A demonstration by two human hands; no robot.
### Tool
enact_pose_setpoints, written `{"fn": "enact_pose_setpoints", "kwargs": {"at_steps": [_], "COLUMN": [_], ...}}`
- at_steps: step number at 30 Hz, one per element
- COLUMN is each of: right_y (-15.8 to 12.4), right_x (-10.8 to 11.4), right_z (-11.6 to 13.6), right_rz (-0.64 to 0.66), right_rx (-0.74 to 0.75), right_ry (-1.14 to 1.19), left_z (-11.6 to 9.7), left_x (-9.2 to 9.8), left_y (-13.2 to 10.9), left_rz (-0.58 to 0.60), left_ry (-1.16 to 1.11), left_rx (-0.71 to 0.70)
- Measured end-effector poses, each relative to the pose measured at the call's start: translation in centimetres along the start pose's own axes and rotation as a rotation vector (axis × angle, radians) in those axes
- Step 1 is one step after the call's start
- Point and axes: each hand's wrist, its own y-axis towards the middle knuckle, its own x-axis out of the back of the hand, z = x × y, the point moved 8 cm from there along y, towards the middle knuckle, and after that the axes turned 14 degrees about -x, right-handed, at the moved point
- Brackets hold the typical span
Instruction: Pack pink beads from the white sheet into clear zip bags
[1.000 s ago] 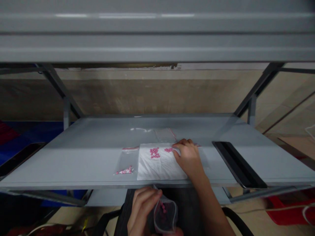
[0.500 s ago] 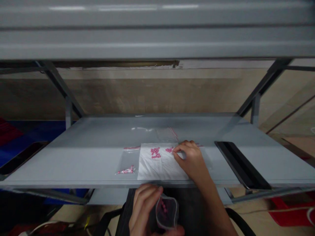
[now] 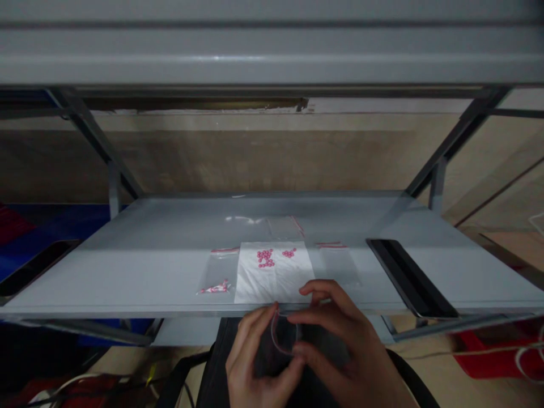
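Clear zip bag sits at bottom centre, its rim pinched by the fingers of the left hand and right hand, contents too dark to tell; two clusters of pink beads remain on a white sheet on the grey shelf, with three more bags around it

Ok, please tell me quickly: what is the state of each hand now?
Left hand: closed, holding the small clear plastic bag at its edge.
Right hand: closed, holding the same bag.
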Motion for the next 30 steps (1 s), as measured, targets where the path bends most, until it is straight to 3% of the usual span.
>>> {"fn": "enact_pose_setpoints", "kwargs": {"at_steps": [5, 8, 13, 15, 20, 30], "right_y": [-0.6, -0.5, -0.2, -0.2, -0.5, -1.0], "right_x": [-2.0, -1.8, -0.4, -0.2, -0.4, -0.5], "right_z": [-1.3, -1.6, -2.1, -1.8, -1.5, -4.0], "right_rz": [0.058, 0.085, 0.122, 0.141, 0.159, 0.034], "right_rx": [-0.076, -0.099, -0.145, -0.137, -0.113, -0.236], "right_ry": [0.053, 0.115, 0.156, 0.145, 0.116, 0.352], "left_z": [-0.3, 0.0, 1.5, 2.1, 2.9, 3.9], "left_x": [0.0, 0.0, -1.6, -1.9, -1.6, -0.8], "left_y": [0.4, 0.7, 0.0, -0.6, -1.3, -0.9], "left_rz": [-0.055, -0.075, 0.106, 0.151, 0.123, 0.093], "left_ry": [-0.001, -0.094, -0.586, -0.681, -0.632, -0.535], "left_rx": [0.025, 0.12, 0.404, 0.528, 0.637, 0.629]}}
